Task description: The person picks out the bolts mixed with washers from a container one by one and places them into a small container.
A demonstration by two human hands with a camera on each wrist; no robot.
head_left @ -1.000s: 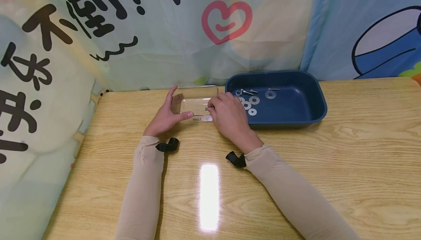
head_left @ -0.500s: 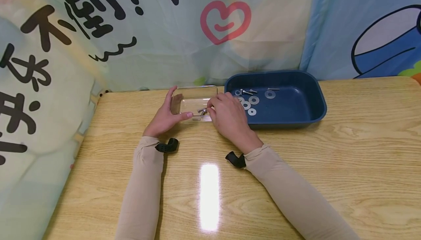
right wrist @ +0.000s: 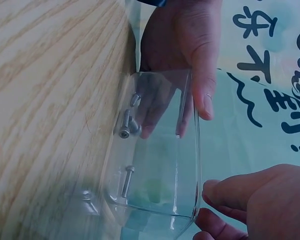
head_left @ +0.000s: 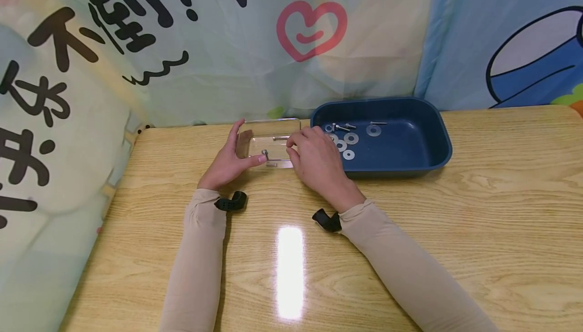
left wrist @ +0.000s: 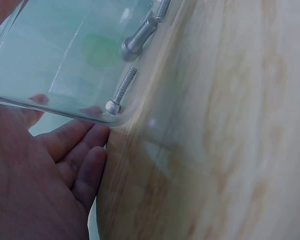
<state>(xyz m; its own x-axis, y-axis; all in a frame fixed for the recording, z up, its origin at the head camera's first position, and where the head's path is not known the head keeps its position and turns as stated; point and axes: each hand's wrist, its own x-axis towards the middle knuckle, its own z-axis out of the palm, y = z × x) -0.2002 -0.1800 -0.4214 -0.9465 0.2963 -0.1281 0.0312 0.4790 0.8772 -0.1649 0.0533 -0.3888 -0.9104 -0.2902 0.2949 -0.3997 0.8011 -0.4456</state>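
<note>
A clear plastic box (head_left: 260, 142) stands on the table, left of a blue tray. My left hand (head_left: 226, 164) grips its left end, thumb on the front wall and fingers round the side. Several silver screws lie in the box; one screw (left wrist: 121, 92) is near the gripped end, and another screw (right wrist: 128, 181) lies towards the right end. At the right rim is my right hand (head_left: 319, 164), its fingers loosely bent. In the right wrist view, the right hand's fingers (right wrist: 230, 190) are beside the rim with nothing visible between them.
The blue tray (head_left: 421, 142) sits close against the box's right side, partly behind my right hand. It holds flat washers (head_left: 350, 138) and several screws (head_left: 343, 126). A printed curtain (head_left: 227, 69) hangs along the back edge of the wooden table (head_left: 410, 231).
The screws at my right fingertips have been let go and now lie in the clear box. My left hand still holds the box, and both arms are nearly unmoved.
</note>
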